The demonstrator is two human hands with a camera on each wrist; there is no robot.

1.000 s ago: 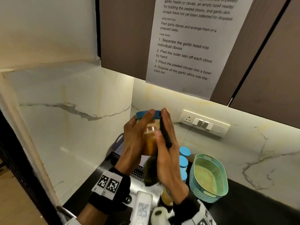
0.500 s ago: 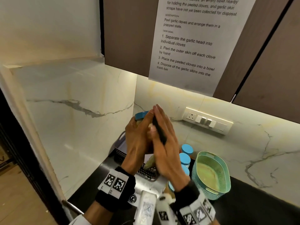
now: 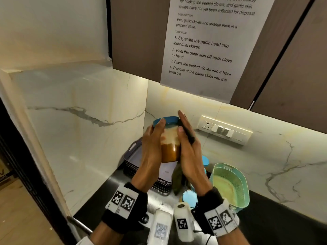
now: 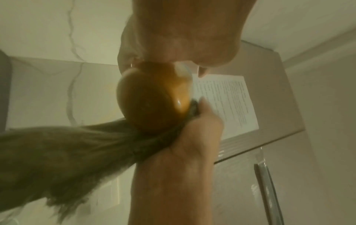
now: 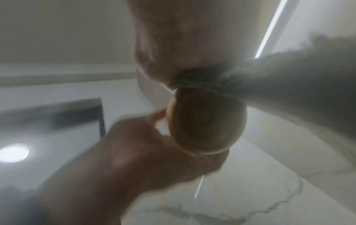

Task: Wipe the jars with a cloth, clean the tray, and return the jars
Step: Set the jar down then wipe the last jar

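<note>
Jar (image 3: 169, 144), blue-lidded and part-filled with something amber below and pale above, is lifted upright in front of me, well above the counter, so I can reach its whole side; my left hand (image 3: 153, 149) wraps its left flank, fingertips up at the lid, to steady it against the rubbing; my right hand (image 3: 190, 152) lies nearly flat along the other flank, fingers straight and together, pressing the dark cloth (image 3: 187, 133) onto the glass, with its loose tail hanging below the palm; from the wrist views the jar's round base shows between the two palms, the cloth sandwiched on my right side. I judge this to be the wiping step, with more jars to do; below, the dark perforated tray (image 3: 131, 162) stands on the counter against the wall, without this jar, presumably kept free for cleaning; other blue-lidded jars (image 3: 189, 198) wait just beside it, near a green basket (image 3: 245, 187); a printed sheet (image 3: 203, 50) hangs from the cabinet above.
</note>
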